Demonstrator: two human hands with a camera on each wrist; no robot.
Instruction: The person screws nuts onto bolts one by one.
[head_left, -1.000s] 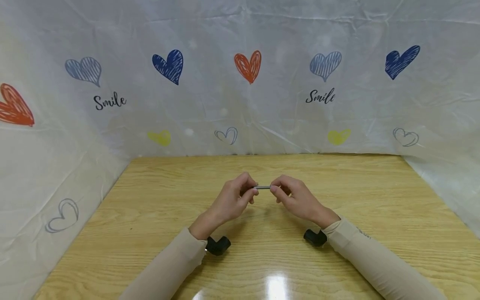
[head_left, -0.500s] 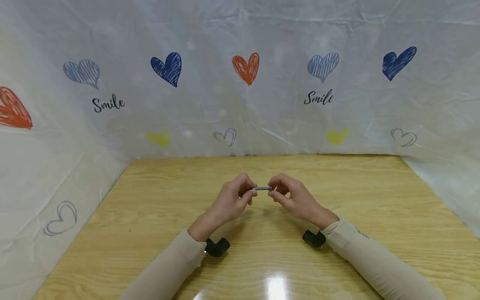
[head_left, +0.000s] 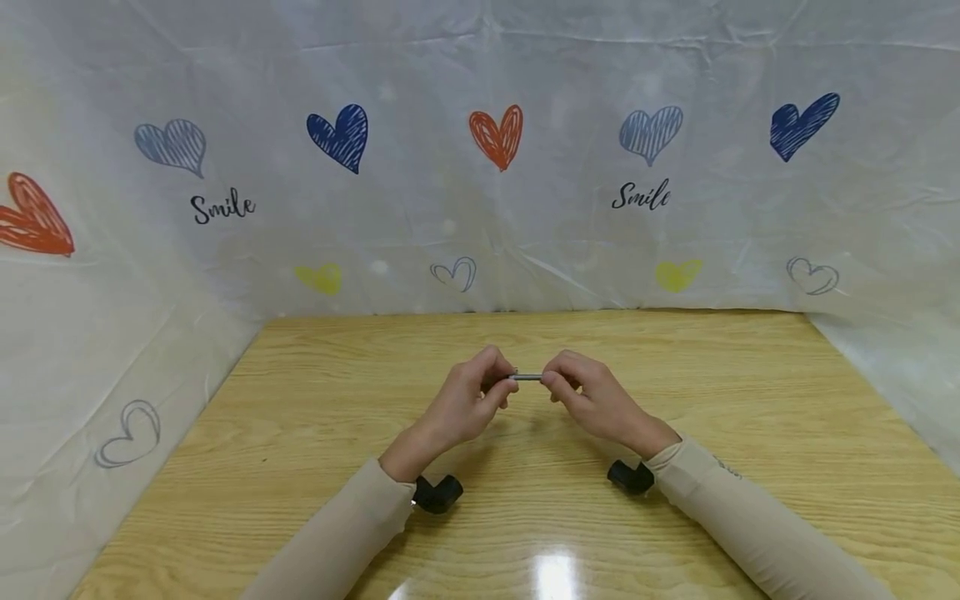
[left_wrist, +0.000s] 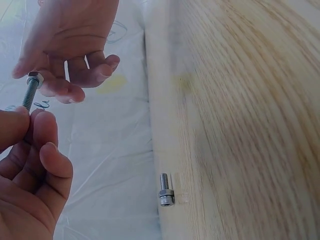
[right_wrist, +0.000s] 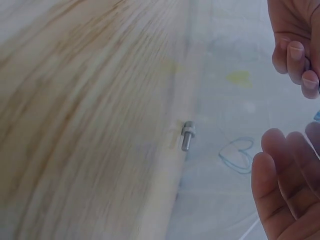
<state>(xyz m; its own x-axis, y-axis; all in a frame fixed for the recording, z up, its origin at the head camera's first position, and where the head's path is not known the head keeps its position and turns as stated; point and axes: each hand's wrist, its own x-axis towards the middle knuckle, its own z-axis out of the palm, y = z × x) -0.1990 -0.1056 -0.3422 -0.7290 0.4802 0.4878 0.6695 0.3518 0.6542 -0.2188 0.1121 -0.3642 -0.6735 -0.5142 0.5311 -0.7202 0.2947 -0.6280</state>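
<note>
Two bolts and two nuts are in view: the first bolt (left_wrist: pixel 30 95) is held level above the counter (head_left: pixel 315 375) with the first nut (left_wrist: pixel 34 77) at its right end, and the second bolt (left_wrist: pixel 164 181), bearing the second nut (left_wrist: pixel 166 192), lies on the counter. Both forearms angle inward; the left hand (head_left: pixel 463 404) has its grip pinching the first bolt's shaft between thumb and forefinger. The right hand (head_left: pixel 596 404) curves in at the first nut, but I cannot tell whether its grip presses on it.

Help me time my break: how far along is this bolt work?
Looks done: the bolt on the table, nut apparently near its head. In hand: the left hand pinches another bolt, its nut beside the right hand. Left: probably winding that nut along the exposed thread.
</note>
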